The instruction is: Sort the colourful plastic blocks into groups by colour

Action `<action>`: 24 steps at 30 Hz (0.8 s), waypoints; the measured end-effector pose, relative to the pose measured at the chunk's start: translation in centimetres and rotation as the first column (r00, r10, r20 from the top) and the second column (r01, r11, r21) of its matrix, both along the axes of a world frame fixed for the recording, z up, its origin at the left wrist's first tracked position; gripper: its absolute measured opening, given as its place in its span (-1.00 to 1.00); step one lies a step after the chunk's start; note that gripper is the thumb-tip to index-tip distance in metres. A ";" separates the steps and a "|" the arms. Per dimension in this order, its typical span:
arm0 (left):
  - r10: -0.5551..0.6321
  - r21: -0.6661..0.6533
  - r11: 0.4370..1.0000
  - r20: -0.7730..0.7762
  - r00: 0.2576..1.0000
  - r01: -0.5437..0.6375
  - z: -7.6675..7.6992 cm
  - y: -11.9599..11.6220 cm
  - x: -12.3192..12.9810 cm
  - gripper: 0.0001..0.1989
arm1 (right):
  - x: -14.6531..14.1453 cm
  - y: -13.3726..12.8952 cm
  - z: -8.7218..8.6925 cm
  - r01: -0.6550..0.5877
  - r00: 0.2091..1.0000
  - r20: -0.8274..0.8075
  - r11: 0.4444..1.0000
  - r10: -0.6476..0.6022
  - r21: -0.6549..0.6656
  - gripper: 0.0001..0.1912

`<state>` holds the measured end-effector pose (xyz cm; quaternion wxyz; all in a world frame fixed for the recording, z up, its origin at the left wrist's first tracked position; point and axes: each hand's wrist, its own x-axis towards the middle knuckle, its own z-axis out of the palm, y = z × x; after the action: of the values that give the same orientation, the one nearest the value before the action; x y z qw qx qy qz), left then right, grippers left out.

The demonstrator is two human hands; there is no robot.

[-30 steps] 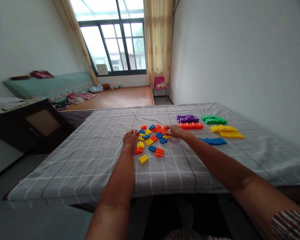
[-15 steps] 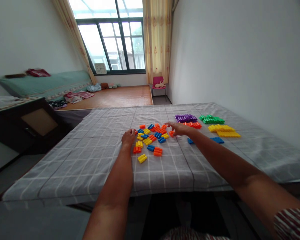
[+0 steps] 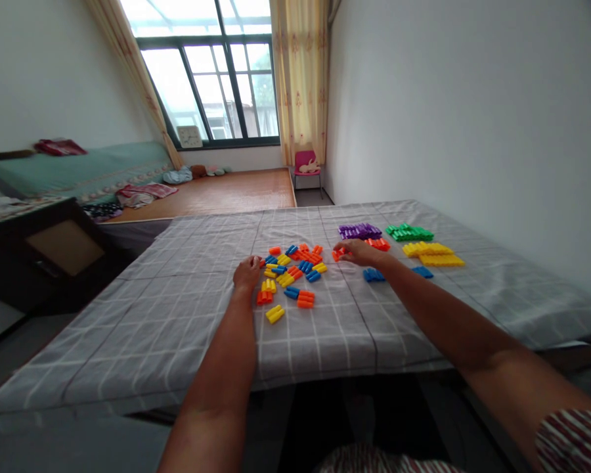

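Note:
My right hand (image 3: 350,251) is closed on orange pieces (image 3: 339,254), just right of a mixed pile of orange, blue and yellow pieces (image 3: 295,263). At the pile's left edge my left hand (image 3: 247,272) has its fingers curled beside an orange piece; what they hold, if anything, is too small to make out. Sorted groups lie to the right: purple (image 3: 359,231), green (image 3: 409,232), yellow (image 3: 433,253), orange (image 3: 378,244) and blue (image 3: 374,275). My right wrist and forearm partly hide the orange and blue groups.
A grey checked cloth (image 3: 177,328) covers the table. Beyond stand a bed (image 3: 231,187) with clothes and a pink chair (image 3: 306,157) with a soft toy. A dark cabinet (image 3: 54,243) is at the left, a white wall at the right.
My right hand has closed on orange pieces and shifted slightly right, away from the mixed pile. The whole view has moved a little. My left hand stays at the pile's left edge.

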<state>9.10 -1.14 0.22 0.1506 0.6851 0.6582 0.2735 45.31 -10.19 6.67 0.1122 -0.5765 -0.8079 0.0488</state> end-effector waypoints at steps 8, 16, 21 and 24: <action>0.001 -0.023 1.000 -0.014 1.000 -0.002 0.8 -0.4 0.2 -0.61 | 7.4 -2.7 0.5 0.247 0.952 0.184 0.969 -0.243 0.003 -0.72; -0.005 -0.016 1.000 -0.026 1.000 0.004 0.9 -0.7 0.1 -0.62 | 6.3 -3.4 -3.0 0.258 0.957 0.110 0.961 -0.268 0.098 -0.73; -0.003 -0.016 1.000 -0.007 1.000 0.002 0.6 -0.4 0.1 -0.61 | 6.7 -3.6 -3.7 0.394 0.912 0.094 0.916 -0.399 0.070 -0.78; 0.000 -0.013 1.000 -0.019 1.000 -0.001 0.3 -0.1 0.0 -0.61 | 6.5 -3.6 -4.0 0.410 0.904 0.093 0.908 -0.417 0.083 -0.79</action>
<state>9.12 -1.29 0.57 0.1486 0.6865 0.6614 0.2629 51.78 -13.80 2.71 0.0936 -0.7328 -0.6732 -0.0321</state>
